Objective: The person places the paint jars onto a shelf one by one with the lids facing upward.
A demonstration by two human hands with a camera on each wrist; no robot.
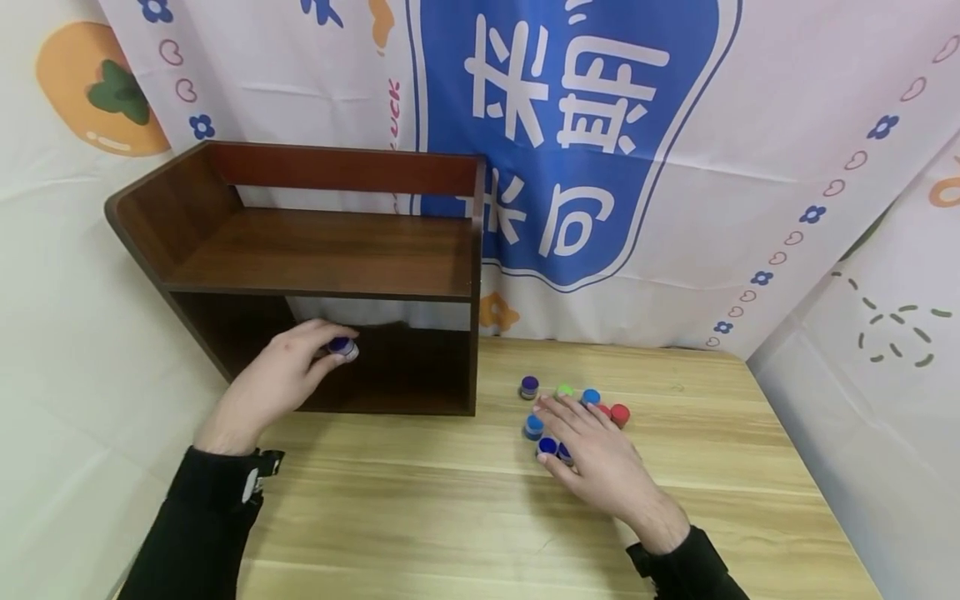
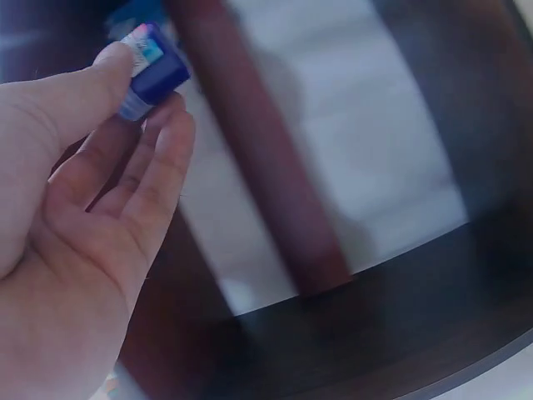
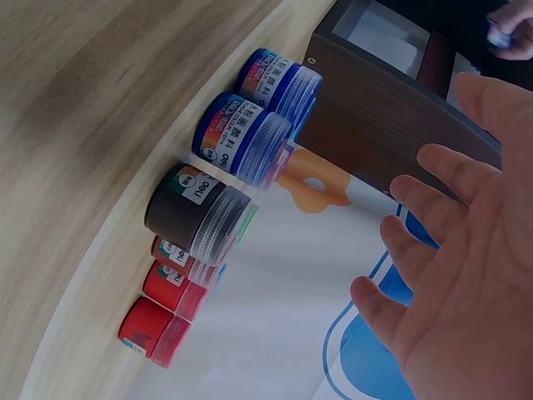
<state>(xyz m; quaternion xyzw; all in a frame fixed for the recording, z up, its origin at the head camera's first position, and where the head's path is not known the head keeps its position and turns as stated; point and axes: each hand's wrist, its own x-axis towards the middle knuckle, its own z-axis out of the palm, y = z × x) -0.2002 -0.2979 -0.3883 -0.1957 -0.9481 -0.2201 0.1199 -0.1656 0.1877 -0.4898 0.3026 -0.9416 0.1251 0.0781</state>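
My left hand [image 1: 279,377] pinches a small paint jar with a dark blue-purple lid [image 1: 342,346] between thumb and fingers, at the front of the shelf's lower compartment. In the left wrist view this jar [image 2: 158,73] is tilted, its label partly under the thumb. Over a cluster of paint jars on the table hovers my right hand [image 1: 603,458], fingers spread and relaxed, holding nothing. Around it show a purple-lidded jar [image 1: 529,387], a light blue one [image 1: 533,427], a dark blue one [image 1: 547,447] and a red one [image 1: 619,415]. The hand hides part of the cluster.
A dark brown two-tier wooden shelf [image 1: 322,250] stands at the back left of the wooden table [image 1: 420,500]. Its right side panel [image 1: 476,350] rises between the lower compartment and the jars. A printed cloth [image 1: 675,208] hangs behind.
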